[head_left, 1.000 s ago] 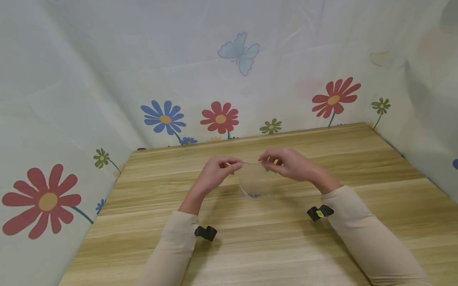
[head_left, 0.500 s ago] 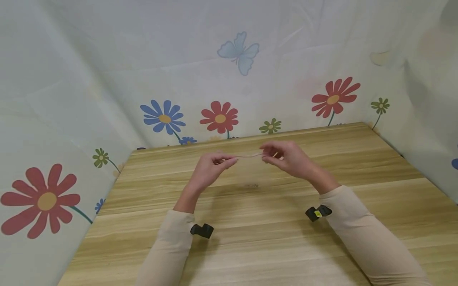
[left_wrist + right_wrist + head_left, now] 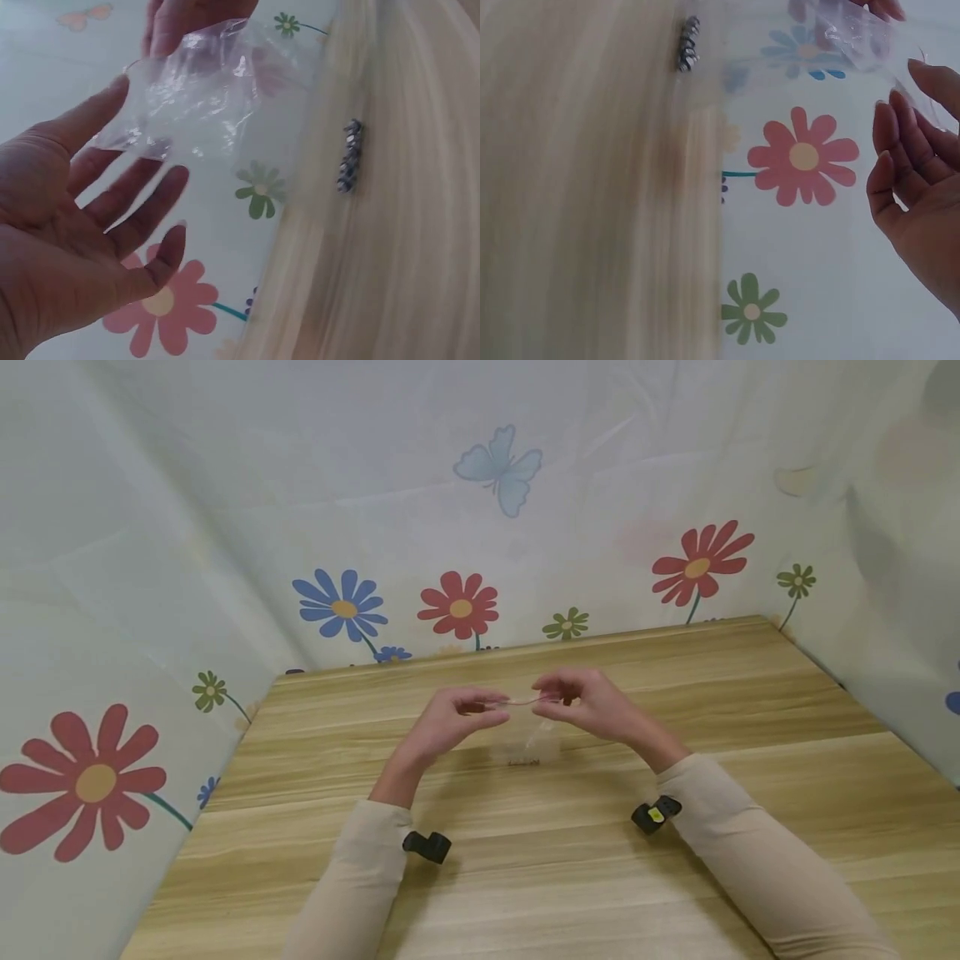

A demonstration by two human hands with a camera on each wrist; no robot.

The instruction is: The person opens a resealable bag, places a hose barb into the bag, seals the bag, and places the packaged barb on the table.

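Note:
A clear zip bag (image 3: 525, 740) hangs between my two hands over the table, a thin reddish line along its top edge. Several small shiny metal pieces (image 3: 350, 156) lie in a row at its bottom; their exact kind is too small to tell. My left hand (image 3: 441, 727) pinches the top edge at the left corner, thumb below and fingers above. At the other corner my right hand (image 3: 592, 706) pinches the same edge. Crumpled film of the bag shows between both hands in the left wrist view. Part of the top edge is hidden behind the fingers.
Beneath the hands lies a wood-grain table (image 3: 540, 877). A white curtain (image 3: 360, 485) printed with flowers and a butterfly surrounds its back and sides. Black cameras (image 3: 427, 847) are strapped on both sleeves.
The hands first rose and spread a little, stretching the bag's top edge. Now they are lower and closer together again, and the bag's upper part is crumpled.

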